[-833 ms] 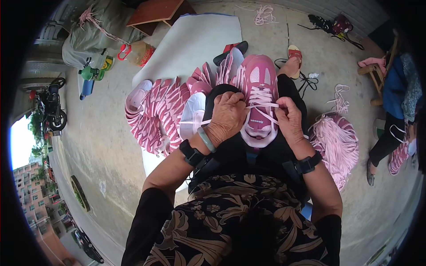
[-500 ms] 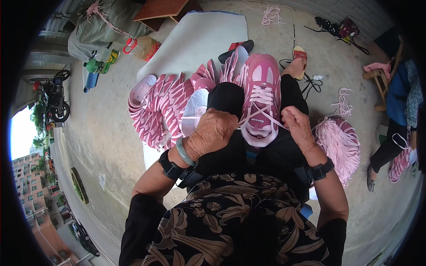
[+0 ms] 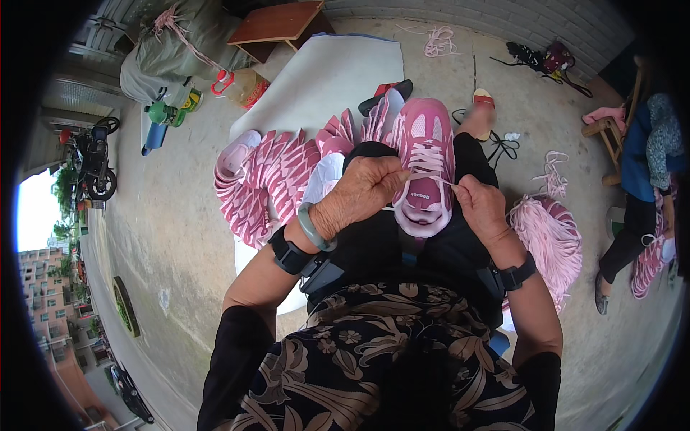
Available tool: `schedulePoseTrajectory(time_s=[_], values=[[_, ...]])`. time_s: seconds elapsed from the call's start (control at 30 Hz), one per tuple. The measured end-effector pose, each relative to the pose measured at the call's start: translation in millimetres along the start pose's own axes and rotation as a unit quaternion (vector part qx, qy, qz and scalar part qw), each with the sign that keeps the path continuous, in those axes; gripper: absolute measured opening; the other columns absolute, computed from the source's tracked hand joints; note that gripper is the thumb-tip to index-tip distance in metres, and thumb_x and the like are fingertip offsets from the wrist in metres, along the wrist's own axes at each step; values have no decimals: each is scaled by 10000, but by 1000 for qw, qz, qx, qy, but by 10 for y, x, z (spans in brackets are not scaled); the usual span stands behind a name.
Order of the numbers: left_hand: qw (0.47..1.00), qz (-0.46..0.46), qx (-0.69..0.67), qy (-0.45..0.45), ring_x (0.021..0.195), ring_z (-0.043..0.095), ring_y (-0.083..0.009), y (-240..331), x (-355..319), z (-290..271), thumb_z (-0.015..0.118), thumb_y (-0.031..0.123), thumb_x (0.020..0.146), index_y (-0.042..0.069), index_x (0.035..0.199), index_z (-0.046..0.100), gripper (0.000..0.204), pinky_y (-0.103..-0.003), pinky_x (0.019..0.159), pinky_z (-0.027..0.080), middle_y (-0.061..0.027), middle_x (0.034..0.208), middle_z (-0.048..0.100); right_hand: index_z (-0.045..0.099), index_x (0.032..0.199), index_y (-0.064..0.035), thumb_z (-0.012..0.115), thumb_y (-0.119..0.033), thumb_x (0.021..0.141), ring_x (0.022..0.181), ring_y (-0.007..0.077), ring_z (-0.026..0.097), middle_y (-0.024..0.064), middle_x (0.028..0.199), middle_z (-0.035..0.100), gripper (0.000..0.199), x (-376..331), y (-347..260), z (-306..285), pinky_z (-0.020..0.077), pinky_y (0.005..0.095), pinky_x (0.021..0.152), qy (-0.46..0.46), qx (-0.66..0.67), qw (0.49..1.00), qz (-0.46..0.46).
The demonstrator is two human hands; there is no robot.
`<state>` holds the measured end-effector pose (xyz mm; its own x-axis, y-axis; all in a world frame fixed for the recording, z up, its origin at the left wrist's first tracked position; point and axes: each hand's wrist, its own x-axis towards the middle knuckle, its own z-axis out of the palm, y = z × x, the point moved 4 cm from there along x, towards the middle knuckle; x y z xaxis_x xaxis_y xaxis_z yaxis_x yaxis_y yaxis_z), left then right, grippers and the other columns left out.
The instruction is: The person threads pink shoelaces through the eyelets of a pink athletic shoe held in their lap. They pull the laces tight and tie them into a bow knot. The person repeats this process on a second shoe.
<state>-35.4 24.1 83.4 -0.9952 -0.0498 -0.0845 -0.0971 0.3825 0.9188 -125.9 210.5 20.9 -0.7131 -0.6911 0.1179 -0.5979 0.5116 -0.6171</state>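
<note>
A pink sneaker upper (image 3: 425, 136) rests on my lap between my knees, its ankle opening toward me and its toe pointing away. Pale pink shoelace (image 3: 428, 159) criss-crosses its tongue. My left hand (image 3: 370, 188), at the left of the upper, is closed in a pinch on one lace end. On the other side my right hand (image 3: 483, 205) pinches the other end between thumb and forefinger. The lace runs taut between both hands, across the tongue. Left of my knee, a long curved row of nested pink shoe uppers (image 3: 269, 176) lies on a white sheet.
A bundle of pink laces (image 3: 546, 233) lies by my right leg. Loose laces (image 3: 440, 42) are on the concrete ahead. Bottles (image 3: 248, 87) and a wooden table (image 3: 277, 23) stand at far left. A second person (image 3: 636, 201) sits at right beside a wooden chair (image 3: 611, 136).
My left hand has moved up and right, closer to the tongue. The lace between my hands is now drawn straight across the upper, where it crossed lower before.
</note>
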Motion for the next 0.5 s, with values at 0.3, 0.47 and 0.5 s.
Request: schedulePoseTrajectory(time_s=[0.3, 0.47, 0.5], values=[[986, -84, -142, 40, 569, 557, -105, -121, 136, -47, 469, 206, 957, 26, 760, 546, 278, -230, 565, 453, -29, 644, 567, 574, 830, -39, 585, -363, 817, 612, 317, 626, 148, 621, 614, 324, 102, -9, 318, 491, 413, 560, -10, -167, 986, 9], [972, -109, -202, 54, 562, 552, -117, -87, 290, -33, 497, 213, 942, 23, 752, 553, 275, -247, 558, 459, -36, 642, 566, 572, 841, -43, 549, -332, 846, 618, 345, 614, 173, 616, 598, 290, 204, 169, 393, 488, 443, 570, -11, -188, 982, 15], [973, -110, -196, 50, 551, 545, -116, -63, 314, -23, 496, 211, 942, 24, 746, 553, 277, -247, 549, 455, -35, 631, 560, 573, 822, -40, 555, -341, 846, 621, 349, 613, 179, 621, 598, 303, 198, 160, 385, 486, 441, 570, -11, -170, 985, 8]])
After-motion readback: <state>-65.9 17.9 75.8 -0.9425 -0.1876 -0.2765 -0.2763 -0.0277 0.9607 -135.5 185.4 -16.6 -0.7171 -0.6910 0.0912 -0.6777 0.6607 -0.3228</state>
